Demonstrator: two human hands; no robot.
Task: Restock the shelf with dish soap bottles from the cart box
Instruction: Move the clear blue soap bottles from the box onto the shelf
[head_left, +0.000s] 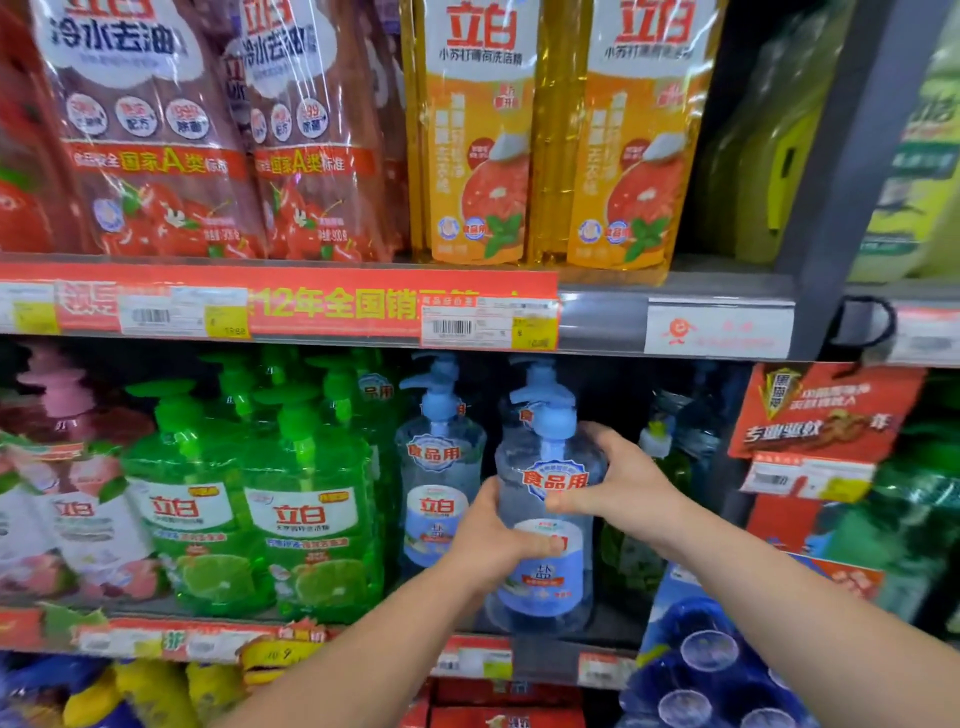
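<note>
A clear dish soap bottle (545, 582) with a pale blue pump and blue label stands upright at the front of the middle shelf (561, 642). My left hand (498, 540) grips its left side at label height. My right hand (618, 478) wraps its right shoulder near the round sticker. A matching clear bottle (439, 483) stands just to its left, and another pump shows behind it. The cart box is out of view.
Green pump bottles (311, 514) and pink ones (78, 519) fill the shelf to the left. Dark gap and green bottles (670, 467) sit to the right. Refill pouches (478, 135) hang above. A blue package (711, 665) leans at lower right.
</note>
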